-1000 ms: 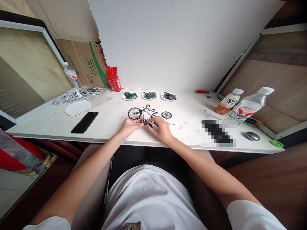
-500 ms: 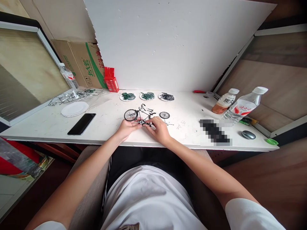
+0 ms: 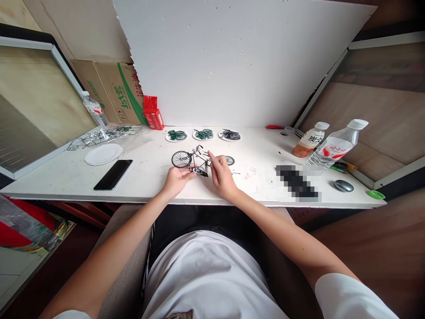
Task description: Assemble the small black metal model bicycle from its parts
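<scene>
A small black model bicycle [image 3: 195,160] with a spoked wheel at its left end is held just above the tabletop. My left hand [image 3: 175,180] has it pinched near the pedals, between thumb and fingers. My right hand [image 3: 223,176] is beside the frame's right end, index finger stretched out and thumb apart from it; nothing shows in its grasp. That fingertip reaches small loose black parts [image 3: 204,153] behind the bicycle; whether it touches them I cannot tell. A loose spoked wheel [image 3: 229,160] lies partly behind my right hand.
Three white plates with green and black parts [image 3: 203,134] stand along the back. To the left are a phone [image 3: 113,174], stacked white plates [image 3: 103,153] and part frames [image 3: 99,136]. Bottles [image 3: 337,146], a mouse [image 3: 343,185] and a green cap [image 3: 376,195] are at the right.
My right hand has come away from the bicycle's lower right part and moved up and slightly right, its index finger now extended. My left hand keeps its hold.
</scene>
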The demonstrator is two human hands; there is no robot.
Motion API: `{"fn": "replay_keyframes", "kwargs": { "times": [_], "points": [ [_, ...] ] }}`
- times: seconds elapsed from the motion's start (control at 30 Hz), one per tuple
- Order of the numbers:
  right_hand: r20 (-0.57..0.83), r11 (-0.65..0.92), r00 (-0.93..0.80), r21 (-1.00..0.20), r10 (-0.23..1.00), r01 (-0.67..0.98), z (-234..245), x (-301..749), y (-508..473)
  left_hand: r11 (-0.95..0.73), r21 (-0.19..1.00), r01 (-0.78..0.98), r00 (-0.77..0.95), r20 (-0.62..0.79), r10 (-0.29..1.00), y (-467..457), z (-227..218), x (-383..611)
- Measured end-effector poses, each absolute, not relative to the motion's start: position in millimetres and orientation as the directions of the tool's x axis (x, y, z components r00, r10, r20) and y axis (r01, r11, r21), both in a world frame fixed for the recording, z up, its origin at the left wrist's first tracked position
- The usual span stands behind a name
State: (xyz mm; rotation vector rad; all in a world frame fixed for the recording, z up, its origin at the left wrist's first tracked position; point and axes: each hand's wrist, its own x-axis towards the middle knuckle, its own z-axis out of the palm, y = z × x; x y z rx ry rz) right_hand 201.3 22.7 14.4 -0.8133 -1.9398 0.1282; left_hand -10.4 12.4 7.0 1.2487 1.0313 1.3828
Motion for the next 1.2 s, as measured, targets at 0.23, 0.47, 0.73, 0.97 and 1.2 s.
{"fn": "replay_keyframes", "kwargs": {
  "times": [0.23,0.47,0.73,0.97,1.2],
  "points": [
    [0.800,0.843,-0.391,-0.247,0.455,0.478,32,222,33,-0.195,0.977,-0.085,0.000,0.196,0.981,15,1,-13],
    [0.765,0.874,-0.524,-0.104,0.375,0.474,22,228,39,-0.189,0.981,-0.035,-0.102,0.184,0.978,11,2,-8],
    [0.777,0.841,-0.468,-0.141,0.421,0.522,16,226,42,-0.203,0.979,-0.032,-0.120,0.198,0.973,11,-4,-5],
    [0.782,0.848,-0.473,-0.130,0.406,0.513,14,227,44,-0.227,0.974,-0.004,-0.116,0.225,0.967,11,-6,-4],
    [0.768,0.848,-0.514,-0.069,0.382,0.525,16,227,40,-0.281,0.955,0.094,-0.117,0.291,0.950,8,-8,-3]
  ]
}}
